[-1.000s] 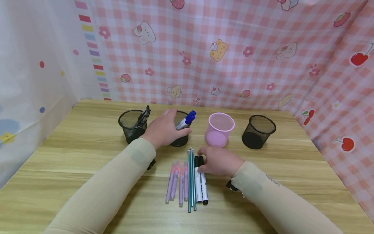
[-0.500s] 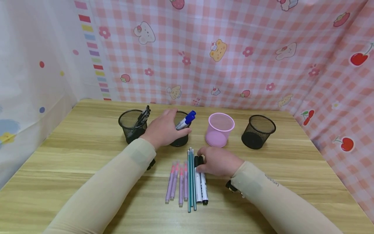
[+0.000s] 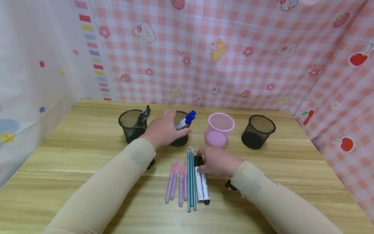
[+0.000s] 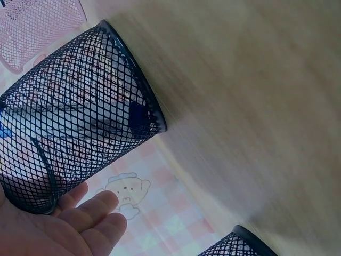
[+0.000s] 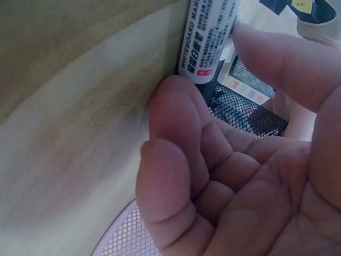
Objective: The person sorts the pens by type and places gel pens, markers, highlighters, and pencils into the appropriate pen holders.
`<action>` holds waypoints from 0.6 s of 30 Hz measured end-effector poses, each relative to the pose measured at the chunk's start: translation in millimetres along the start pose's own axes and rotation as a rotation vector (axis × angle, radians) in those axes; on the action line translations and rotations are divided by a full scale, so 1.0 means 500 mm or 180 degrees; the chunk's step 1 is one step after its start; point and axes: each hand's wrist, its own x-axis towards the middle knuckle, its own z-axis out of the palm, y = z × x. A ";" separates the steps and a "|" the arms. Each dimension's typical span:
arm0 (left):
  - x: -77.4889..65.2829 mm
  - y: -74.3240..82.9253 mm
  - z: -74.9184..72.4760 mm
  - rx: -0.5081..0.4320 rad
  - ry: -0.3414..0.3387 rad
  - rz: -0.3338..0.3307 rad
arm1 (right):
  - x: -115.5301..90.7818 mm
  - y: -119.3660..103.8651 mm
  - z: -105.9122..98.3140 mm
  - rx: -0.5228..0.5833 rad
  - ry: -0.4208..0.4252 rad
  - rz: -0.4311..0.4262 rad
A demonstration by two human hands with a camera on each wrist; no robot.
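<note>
My left hand [image 3: 163, 129] holds the rim of a black mesh pen cup [image 3: 180, 141] that contains blue-capped markers [image 3: 186, 120]. In the left wrist view its fingers [image 4: 93, 210] lie along the outside of the cup's rim. My right hand [image 3: 222, 161] pinches two white whiteboard markers [image 3: 202, 188] with black caps at their capped end, flat on the table. The right wrist view has one printed marker barrel [image 5: 209, 40] between thumb and fingertips. Left of these markers lie several green pencils [image 3: 191, 182] and several lilac highlighters [image 3: 181, 188].
A black mesh cup [image 3: 126, 128] with black pens [image 3: 143, 117] stands left of my left hand. A pink mesh cup [image 3: 217, 138] and another black mesh cup [image 3: 253, 139] stand to the right. A checked curtain [image 3: 187, 71] hangs behind the wooden table [image 3: 295, 169].
The lower ends of the two black-capped markers have swung slightly to the right under my right hand. My left hand and the cup it holds have stayed put.
</note>
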 end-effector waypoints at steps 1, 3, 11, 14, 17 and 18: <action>0.000 0.000 0.000 -0.0001 -0.0003 0.0005 | 0.000 0.000 -0.001 0.0002 -0.0008 0.0004; 0.000 0.000 -0.001 0.0001 -0.0006 0.0016 | -0.001 0.000 -0.002 0.0014 -0.0026 0.0006; -0.001 0.000 -0.001 0.0011 -0.0018 0.0027 | 0.000 0.003 -0.004 0.0033 -0.0083 0.0008; -0.001 0.000 -0.001 0.0006 -0.0016 0.0023 | -0.001 0.003 -0.003 0.0025 -0.0085 0.0006; 0.000 0.001 0.000 0.0016 -0.0009 0.0019 | -0.002 0.003 -0.003 -0.0002 -0.0068 -0.0025; 0.001 0.001 0.000 0.0019 -0.0008 0.0014 | -0.002 0.003 -0.003 -0.0006 -0.0065 -0.0029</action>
